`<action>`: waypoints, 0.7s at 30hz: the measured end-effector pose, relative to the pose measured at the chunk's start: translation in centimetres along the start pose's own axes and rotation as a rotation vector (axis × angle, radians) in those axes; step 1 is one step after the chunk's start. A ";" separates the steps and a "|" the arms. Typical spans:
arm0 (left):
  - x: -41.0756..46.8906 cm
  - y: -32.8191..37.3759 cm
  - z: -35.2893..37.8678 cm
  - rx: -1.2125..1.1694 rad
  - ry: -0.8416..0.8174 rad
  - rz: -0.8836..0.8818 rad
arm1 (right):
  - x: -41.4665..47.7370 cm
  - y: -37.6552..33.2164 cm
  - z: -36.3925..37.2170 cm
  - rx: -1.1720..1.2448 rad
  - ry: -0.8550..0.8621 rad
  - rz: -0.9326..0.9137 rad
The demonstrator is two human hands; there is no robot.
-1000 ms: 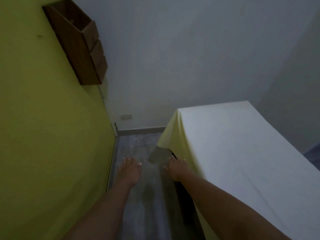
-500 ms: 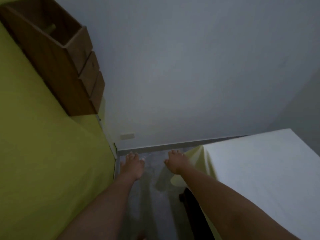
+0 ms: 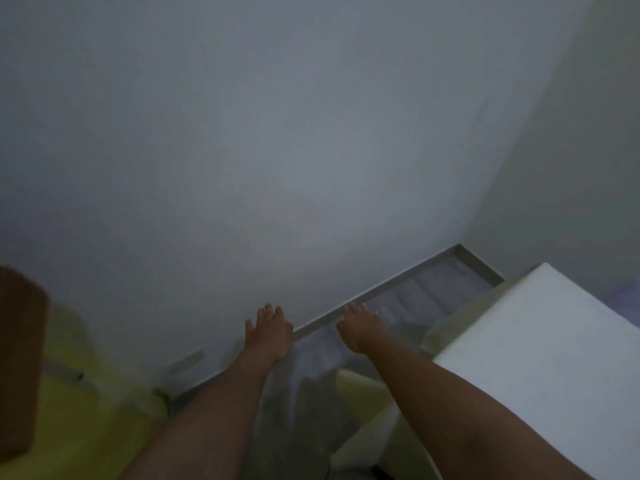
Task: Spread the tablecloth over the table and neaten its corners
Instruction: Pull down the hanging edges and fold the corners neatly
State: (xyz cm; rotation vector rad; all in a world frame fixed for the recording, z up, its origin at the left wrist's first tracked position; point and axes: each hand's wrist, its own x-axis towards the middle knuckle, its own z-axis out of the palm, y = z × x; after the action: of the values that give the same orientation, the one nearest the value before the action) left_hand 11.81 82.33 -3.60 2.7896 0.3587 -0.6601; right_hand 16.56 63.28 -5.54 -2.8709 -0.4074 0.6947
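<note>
Since the earlier frame the head view has swung to the right: the wooden wall box (image 3: 20,368) now sits blurred at the left edge, and the tablecloth (image 3: 540,358) has shifted to the lower right. The right hand (image 3: 362,329), previously at the hanging cloth corner, is now clear of it.

Head view, findings:
- The left hand (image 3: 268,332) is outstretched, palm down, fingers spread and straight, grasping nothing.
- The right hand is likewise extended, fingers loose and released, grasping nothing, held just beyond the cloth's edge.
- The tablecloth, pale yellow, lies flat across the top of the table, which is hidden beneath it. One corner flap (image 3: 353,379) hangs down below the right forearm.
- The grey floor (image 3: 433,296) runs between the cloth and the skirting (image 3: 381,292).
- The grey-white wall (image 3: 311,133) fills the upper frame; the yellow-green wall (image 3: 86,427) shows at lower left.
- Motion blur softens all edges.
</note>
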 end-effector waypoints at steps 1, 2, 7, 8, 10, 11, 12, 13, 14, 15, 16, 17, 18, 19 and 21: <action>1.5 0.8 -0.7 0.021 -0.001 0.017 | 1.1 1.0 -0.8 -0.007 0.017 0.026; 3.1 1.7 -1.8 0.037 0.000 0.039 | 2.1 1.9 -1.9 -0.010 0.030 0.049; 9.5 7.5 -5.1 0.084 -0.011 0.196 | 4.9 7.3 -4.8 0.104 0.063 0.233; 10.5 8.7 -5.2 0.098 -0.024 0.227 | 5.0 8.5 -4.9 0.106 0.079 0.267; 12.6 11.3 -5.6 0.135 -0.043 0.292 | 5.2 10.6 -5.5 0.111 0.124 0.343; 13.7 12.7 -5.8 0.149 -0.052 0.339 | 5.2 11.7 -5.9 0.120 0.150 0.389; 14.8 14.2 -6.1 0.162 -0.061 0.391 | 5.1 12.7 -6.4 0.132 0.172 0.434; 15.8 15.6 -6.3 0.175 -0.073 0.439 | 5.0 13.6 -6.9 0.145 0.188 0.482; 16.8 17.1 -6.4 0.189 -0.093 0.489 | 4.9 14.6 -7.2 0.163 0.204 0.544; 17.8 18.6 -6.6 0.204 -0.112 0.537 | 4.8 15.6 -7.5 0.182 0.226 0.606; 18.8 20.1 -6.8 0.224 -0.130 0.587 | 4.6 16.6 -7.8 0.198 0.257 0.664; 19.7 21.5 -6.9 0.246 -0.143 0.640 | 4.4 17.5 -8.1 0.208 0.292 0.722; 20.8 22.8 -7.1 0.265 -0.157 0.696 | 4.2 18.3 -8.4 0.210 0.325 0.783; 21.7 24.0 -7.4 0.284 -0.169 0.751 | 4.0 19.0 -8.6 0.207 0.352 0.850; 23.8 26.2 -8.1 0.329 -0.178 0.852 | 3.7 20.1 -8.9 0.219 0.376 0.981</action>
State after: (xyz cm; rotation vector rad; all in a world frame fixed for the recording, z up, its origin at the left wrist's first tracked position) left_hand 43.39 64.46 -2.77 2.7391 -0.9977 -0.7624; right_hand 28.37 44.47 -3.67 -2.7500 1.1035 0.2368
